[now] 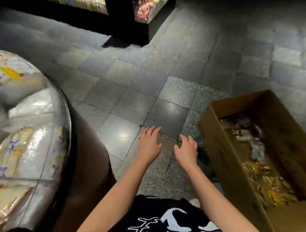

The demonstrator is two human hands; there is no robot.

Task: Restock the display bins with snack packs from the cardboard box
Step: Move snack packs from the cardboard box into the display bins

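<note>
An open cardboard box (pixel 216 107) sits on the floor at the right, with yellow and silver snack packs (pixel 262 175) lying in its bottom. A round display stand with clear bins (pixel 41 123) curves along the left edge, holding pale snack packs (pixel 14 151). My left hand (pixel 148 143) and my right hand (pixel 187 150) hover side by side over the floor between the stand and the box. Both hands hold nothing and their fingers are spread. The right hand is a short way left of the box's near corner.
Grey tiled floor (pixel 151 89) fills the middle. A dark shelf unit (pixel 119 9) with colourful packs stands at the top left. My black printed shirt (pixel 165 227) shows at the bottom. The picture is blurred at its edges.
</note>
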